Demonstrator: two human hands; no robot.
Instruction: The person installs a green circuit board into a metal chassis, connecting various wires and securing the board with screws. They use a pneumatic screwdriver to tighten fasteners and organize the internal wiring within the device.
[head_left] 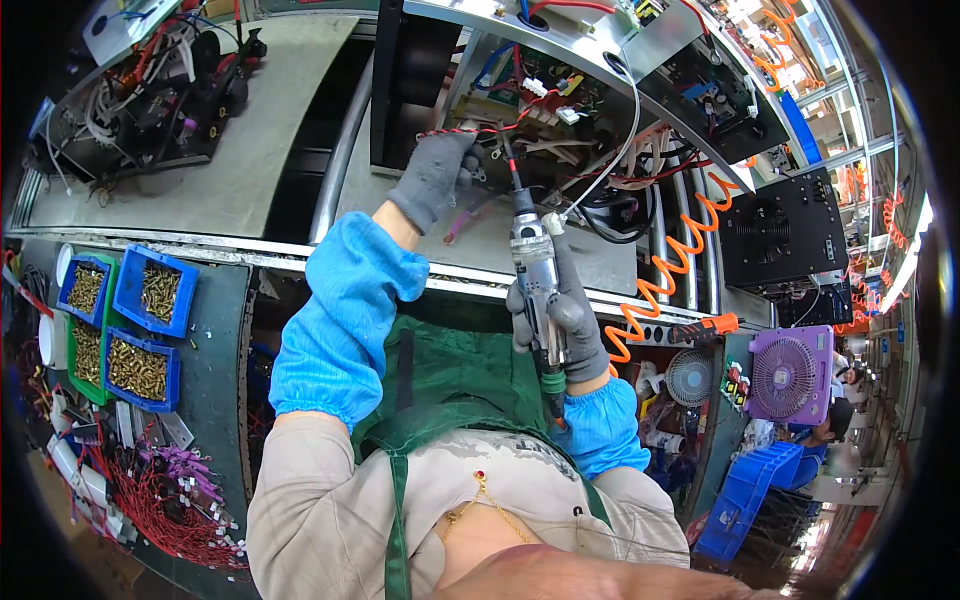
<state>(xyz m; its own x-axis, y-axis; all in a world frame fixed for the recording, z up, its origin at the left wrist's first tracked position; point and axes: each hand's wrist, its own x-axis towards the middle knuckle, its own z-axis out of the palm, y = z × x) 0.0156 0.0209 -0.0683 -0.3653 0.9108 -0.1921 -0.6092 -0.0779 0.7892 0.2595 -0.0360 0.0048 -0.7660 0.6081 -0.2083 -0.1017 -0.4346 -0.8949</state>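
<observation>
In a grey glove, my right hand [572,310] is wrapped round a silver air screwdriver [535,262]. Its bit points up and away from me into an open-sided black and metal machine housing [385,130]. My left hand [432,182], also gloved, is at the housing's near edge with its fingers bent in close to the bit tip. What those fingers pinch is hidden. A twisted red and black wire [455,131] passes just beyond them. Inside the housing are a circuit board, white connectors [568,115] and bundled cables.
Blue bins of brass screws [143,370] stand on the left bench, beside red wire harnesses [165,505]. Another opened machine [150,120] sits at far left. An orange coiled air hose [665,270] hangs at right, near a black unit [785,235] and a purple fan [785,375].
</observation>
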